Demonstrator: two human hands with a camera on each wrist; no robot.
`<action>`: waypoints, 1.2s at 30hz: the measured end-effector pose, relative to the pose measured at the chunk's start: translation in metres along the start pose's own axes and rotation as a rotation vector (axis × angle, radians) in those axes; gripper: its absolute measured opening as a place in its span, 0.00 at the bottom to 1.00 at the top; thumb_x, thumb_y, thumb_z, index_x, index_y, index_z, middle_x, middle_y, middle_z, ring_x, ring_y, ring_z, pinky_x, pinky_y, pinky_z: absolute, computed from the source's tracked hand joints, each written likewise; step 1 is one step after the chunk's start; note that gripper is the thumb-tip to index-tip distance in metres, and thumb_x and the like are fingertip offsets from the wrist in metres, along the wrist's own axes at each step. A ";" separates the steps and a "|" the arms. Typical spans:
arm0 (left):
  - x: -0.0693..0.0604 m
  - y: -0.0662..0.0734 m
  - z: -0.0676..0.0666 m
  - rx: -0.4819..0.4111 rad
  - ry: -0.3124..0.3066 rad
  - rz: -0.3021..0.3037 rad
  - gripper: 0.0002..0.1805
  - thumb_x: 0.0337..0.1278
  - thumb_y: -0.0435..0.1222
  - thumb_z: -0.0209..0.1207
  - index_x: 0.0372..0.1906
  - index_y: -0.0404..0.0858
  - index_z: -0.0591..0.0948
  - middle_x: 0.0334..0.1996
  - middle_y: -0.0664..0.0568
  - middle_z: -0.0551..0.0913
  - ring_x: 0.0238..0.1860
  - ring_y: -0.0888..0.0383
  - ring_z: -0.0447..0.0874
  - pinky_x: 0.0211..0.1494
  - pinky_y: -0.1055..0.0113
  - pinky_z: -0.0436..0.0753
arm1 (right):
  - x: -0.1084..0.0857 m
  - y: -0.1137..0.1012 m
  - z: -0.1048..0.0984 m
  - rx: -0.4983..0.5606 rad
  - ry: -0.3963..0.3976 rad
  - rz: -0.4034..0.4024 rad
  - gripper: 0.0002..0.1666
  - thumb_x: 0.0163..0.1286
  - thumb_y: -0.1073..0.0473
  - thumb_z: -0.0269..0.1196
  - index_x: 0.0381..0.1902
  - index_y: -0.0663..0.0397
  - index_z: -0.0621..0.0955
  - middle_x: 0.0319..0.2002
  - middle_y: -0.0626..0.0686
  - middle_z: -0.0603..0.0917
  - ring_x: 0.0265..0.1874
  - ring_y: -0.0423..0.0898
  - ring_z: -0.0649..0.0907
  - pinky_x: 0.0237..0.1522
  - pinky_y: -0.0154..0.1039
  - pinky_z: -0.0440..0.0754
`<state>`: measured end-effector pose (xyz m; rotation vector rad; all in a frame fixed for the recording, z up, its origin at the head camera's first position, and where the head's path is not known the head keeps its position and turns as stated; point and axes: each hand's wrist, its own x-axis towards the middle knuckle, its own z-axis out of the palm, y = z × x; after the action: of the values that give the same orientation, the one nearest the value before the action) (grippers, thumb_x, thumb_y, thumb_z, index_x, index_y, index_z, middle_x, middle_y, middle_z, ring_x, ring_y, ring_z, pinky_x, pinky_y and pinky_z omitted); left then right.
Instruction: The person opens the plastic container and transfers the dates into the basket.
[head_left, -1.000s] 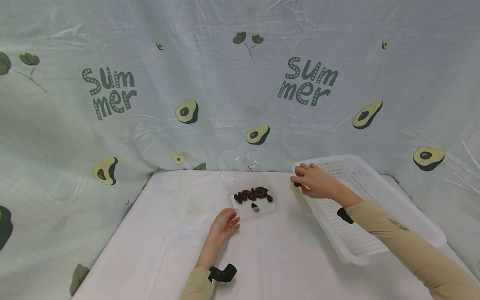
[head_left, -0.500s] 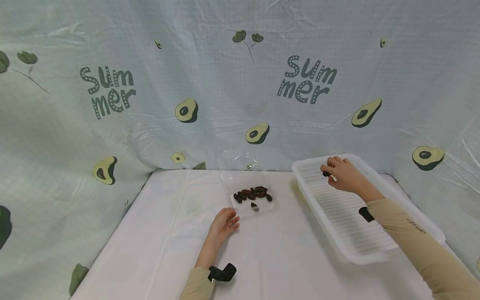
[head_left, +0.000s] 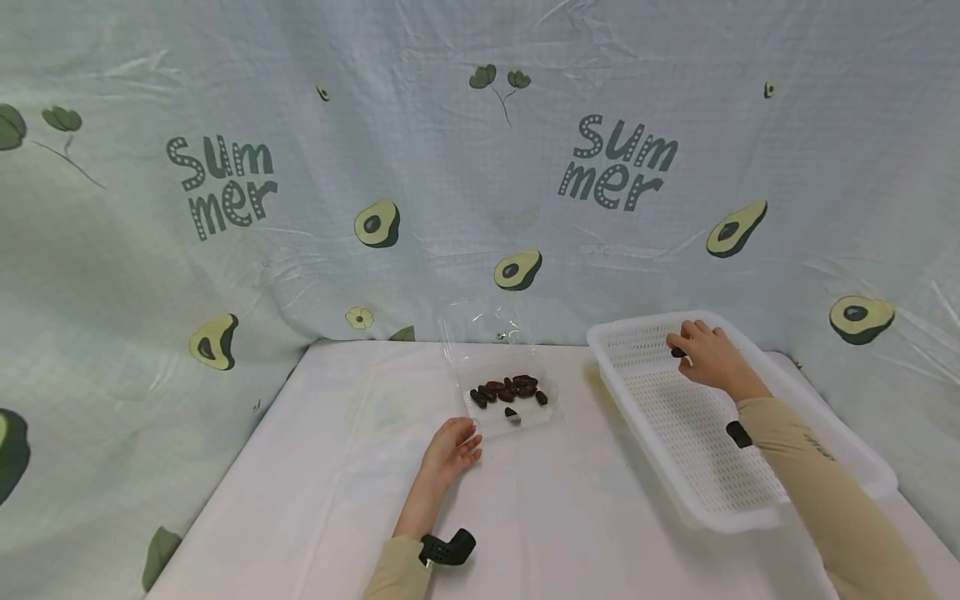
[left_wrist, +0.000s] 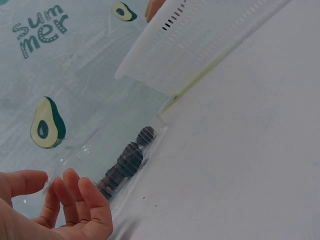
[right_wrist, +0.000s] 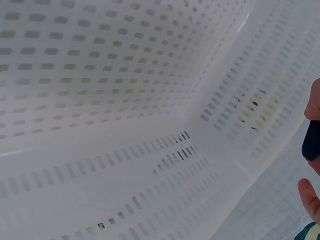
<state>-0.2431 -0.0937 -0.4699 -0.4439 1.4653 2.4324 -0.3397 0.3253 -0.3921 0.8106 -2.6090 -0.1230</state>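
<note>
My right hand (head_left: 711,360) pinches a dark date (head_left: 678,352) over the far end of a white perforated plastic basket (head_left: 651,446). In the right wrist view the date (right_wrist: 311,142) shows between the fingertips, above the basket's wall. My left hand (head_left: 448,451) is at the near left corner of a clear plastic clamshell box (head_left: 489,428). From the left wrist view, thumb and forefinger pinch the box's thin edge. Several brown dates (head_left: 523,388) lie inside, most toward the back, with a single one (head_left: 512,414) nearer the front. The lid stands up behind.
The basket fills the right side of the white-covered table (head_left: 360,467), a gap separating it from the box. Behind the table hangs a pale curtain (head_left: 442,167) printed with avocados. Both wrists wear black cameras (head_left: 447,547).
My right hand has carried the date rightward, from the basket's left rim to over its inside. My left hand stays at the box.
</note>
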 end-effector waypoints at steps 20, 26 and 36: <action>0.001 -0.002 0.005 0.005 0.036 -0.004 0.02 0.60 0.35 0.47 0.33 0.41 0.68 0.27 0.56 0.72 0.30 0.61 0.73 0.33 0.69 0.74 | -0.015 0.010 0.022 -0.016 -0.116 0.015 0.14 0.48 0.70 0.61 0.32 0.53 0.72 0.28 0.54 0.69 0.31 0.52 0.70 0.24 0.44 0.63; 0.001 -0.002 0.007 0.003 0.038 0.001 0.02 0.60 0.35 0.46 0.33 0.41 0.68 0.27 0.56 0.72 0.30 0.62 0.73 0.34 0.69 0.74 | -0.014 0.012 0.023 -0.018 -0.109 0.002 0.13 0.49 0.71 0.60 0.34 0.54 0.73 0.29 0.54 0.69 0.30 0.52 0.69 0.23 0.42 0.61; 0.003 -0.001 0.010 -0.003 0.043 0.004 0.02 0.59 0.35 0.47 0.33 0.41 0.68 0.26 0.56 0.72 0.29 0.61 0.73 0.33 0.69 0.74 | -0.009 0.012 0.020 0.007 -0.110 0.007 0.14 0.50 0.70 0.61 0.36 0.54 0.75 0.30 0.54 0.71 0.30 0.51 0.70 0.24 0.42 0.62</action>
<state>-0.2463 -0.0842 -0.4671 -0.4973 1.4814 2.4433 -0.3475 0.3395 -0.4108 0.8190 -2.7163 -0.1612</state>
